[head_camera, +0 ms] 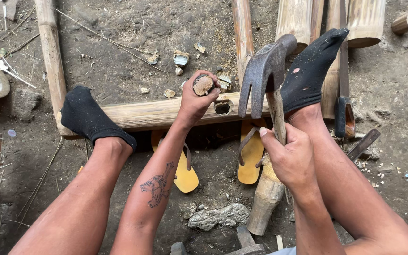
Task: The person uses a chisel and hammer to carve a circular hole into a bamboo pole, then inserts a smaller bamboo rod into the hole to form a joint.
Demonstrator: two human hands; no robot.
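Head view, bamboo plug (203, 85) in left hand (195, 100), hammer (266, 75) right.

Black socks (88, 115) covered both feet. Yellow sandals (251, 156) lay at centre on grey-brown dirt (133, 42). The claw hammer (265, 71) was dark grey, the bamboo pole (161, 112) pale tan. A dark tattoo (157, 186) marked the left forearm.

Left hand (195, 101) gripping plug (203, 85) (wooden), hammer (265, 71) raised

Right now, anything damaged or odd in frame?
Yes. The black sock on the right foot has small holes near the hammer. Broken bamboo chips lie scattered on the dirt behind the bamboo pole.
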